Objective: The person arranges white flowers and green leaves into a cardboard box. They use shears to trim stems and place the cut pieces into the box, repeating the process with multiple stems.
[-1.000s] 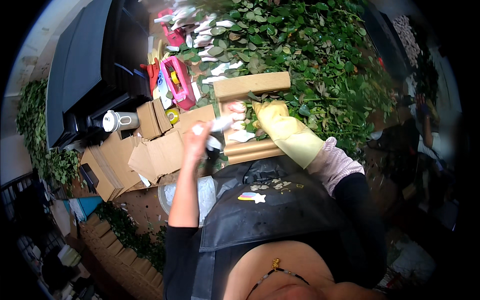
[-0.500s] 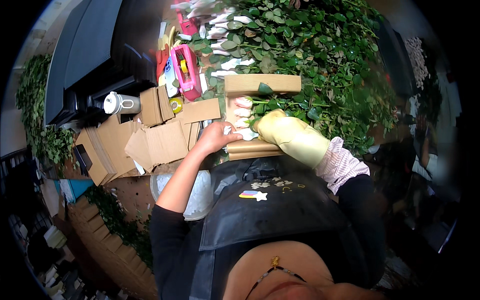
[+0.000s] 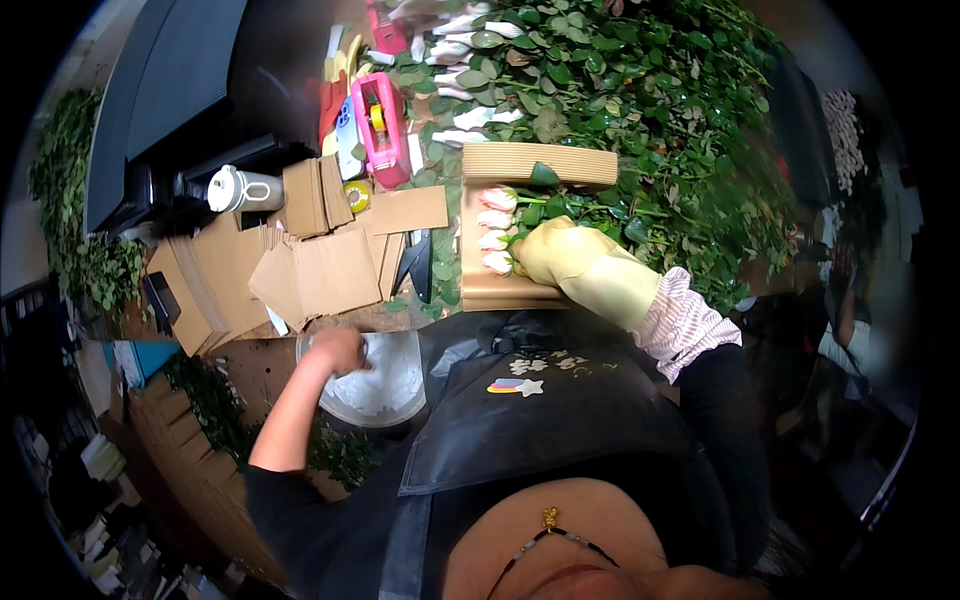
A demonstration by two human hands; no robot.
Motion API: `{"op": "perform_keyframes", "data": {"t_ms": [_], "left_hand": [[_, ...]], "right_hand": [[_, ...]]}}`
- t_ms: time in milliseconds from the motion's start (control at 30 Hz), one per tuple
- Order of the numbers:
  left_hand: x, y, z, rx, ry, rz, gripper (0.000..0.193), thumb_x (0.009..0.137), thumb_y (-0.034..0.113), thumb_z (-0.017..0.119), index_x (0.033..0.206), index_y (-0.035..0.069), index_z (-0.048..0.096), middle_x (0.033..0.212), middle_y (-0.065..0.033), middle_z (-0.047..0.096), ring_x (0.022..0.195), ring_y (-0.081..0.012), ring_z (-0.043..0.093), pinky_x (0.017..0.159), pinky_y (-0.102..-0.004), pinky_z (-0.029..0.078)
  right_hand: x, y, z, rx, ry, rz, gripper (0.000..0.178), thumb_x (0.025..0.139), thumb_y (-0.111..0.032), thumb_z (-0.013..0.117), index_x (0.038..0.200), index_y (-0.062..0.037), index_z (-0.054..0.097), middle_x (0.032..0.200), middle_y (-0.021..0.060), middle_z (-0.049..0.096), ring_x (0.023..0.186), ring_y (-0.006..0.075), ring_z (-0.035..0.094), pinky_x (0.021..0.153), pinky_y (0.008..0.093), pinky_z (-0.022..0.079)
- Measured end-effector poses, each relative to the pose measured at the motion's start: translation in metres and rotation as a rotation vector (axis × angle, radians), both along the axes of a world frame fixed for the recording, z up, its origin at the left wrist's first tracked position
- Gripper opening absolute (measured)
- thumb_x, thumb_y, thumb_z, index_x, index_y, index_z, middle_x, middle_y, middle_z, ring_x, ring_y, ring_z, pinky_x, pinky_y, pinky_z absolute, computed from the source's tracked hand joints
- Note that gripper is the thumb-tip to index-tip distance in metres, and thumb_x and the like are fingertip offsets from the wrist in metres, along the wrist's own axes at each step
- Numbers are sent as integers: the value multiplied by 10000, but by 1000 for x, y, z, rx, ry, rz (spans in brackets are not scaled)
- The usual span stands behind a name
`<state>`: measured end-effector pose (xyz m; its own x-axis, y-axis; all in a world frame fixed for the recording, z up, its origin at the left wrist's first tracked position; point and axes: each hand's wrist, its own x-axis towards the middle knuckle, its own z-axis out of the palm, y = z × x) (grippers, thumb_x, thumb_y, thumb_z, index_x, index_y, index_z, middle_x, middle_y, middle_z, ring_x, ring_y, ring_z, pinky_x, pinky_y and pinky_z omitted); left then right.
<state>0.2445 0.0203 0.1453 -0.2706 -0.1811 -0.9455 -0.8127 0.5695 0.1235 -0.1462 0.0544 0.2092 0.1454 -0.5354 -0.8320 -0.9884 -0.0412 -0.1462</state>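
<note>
Four pale pink roses would exceed a small count, so several pink roses [image 3: 496,219] lie in a row on a sheet of brown corrugated cardboard [image 3: 475,290]. Their leafy stems run to the right. My right hand [image 3: 572,256], in a yellow rubber glove, is closed around the stem of the nearest rose [image 3: 497,262], just below its bloom. Over the rim of a bin [image 3: 385,395] with white scraps in it is my bare left hand [image 3: 340,350]. Its fingers curl downward and are blurred, so their grip is unclear.
Leafy stems [image 3: 640,90] cover the table's far right, beside white-sleeved blooms [image 3: 460,50]. A pink tape dispenser [image 3: 383,130], cardboard pieces [image 3: 325,275], black-handled scissors [image 3: 414,268] and a white mug [image 3: 240,198] are on the left. Black boxes [image 3: 170,90] stand behind.
My left hand has moved from the nearest rose down-left to the bin. The white sleeve is off that bloom, which now shows pink. My right hand stays at its stem.
</note>
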Motion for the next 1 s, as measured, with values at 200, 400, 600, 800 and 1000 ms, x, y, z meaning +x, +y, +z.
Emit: {"op": "perform_keyframes", "data": {"t_ms": [200, 400, 600, 800, 1000], "left_hand": [[-37, 7, -24, -167, 202, -27, 380, 899, 438, 751, 1078, 103, 764, 1039, -123, 766, 1011, -340, 718, 884, -461, 567], [-151, -22, -45, -207, 1183, 628, 643, 881, 402, 813, 1257, 19, 459, 1377, -225, 459, 1362, -393, 451, 1150, -437, 376], [-194, -16, -64, -174, 1140, 553, 1103, 671, 514, 959, 1356, -19, 278, 1476, -282, 247, 1466, -425, 244, 1240, -443, 260], [-188, -13, -62, -208, 1091, 481, 1022, 688, 501, 958, 1302, -10, 320, 1508, -297, 223, 1468, -441, 246, 1233, -455, 272], [-185, -14, -58, -178, 1066, 471, 937, 692, 488, 960, 1274, 49, 372, 1562, -322, 171, 1496, -474, 212, 1244, -492, 260]], "right_hand": [[18, -12, -10, 97, 23, 112, 336, 975, -183, 568, 1261, -104, 724, 1238, 186, 719, 1147, 359, 707, 968, 438, 570], [18, -8, -7, 7, -97, -350, 317, 964, -233, 597, 1194, -78, 751, 1192, 173, 739, 1113, 353, 717, 961, 420, 563], [21, -24, 7, 112, 69, 240, 306, 982, -271, 605, 1194, -124, 769, 1201, 144, 747, 1140, 320, 714, 973, 391, 560], [-8, 5, 22, -99, -32, 135, 323, 978, -239, 591, 1260, -142, 715, 1105, 128, 767, 1005, 323, 756, 856, 452, 599], [-16, 27, 19, -367, -75, 3, 272, 960, -363, 664, 1125, -150, 699, 996, 126, 759, 899, 370, 736, 780, 473, 577]]}}
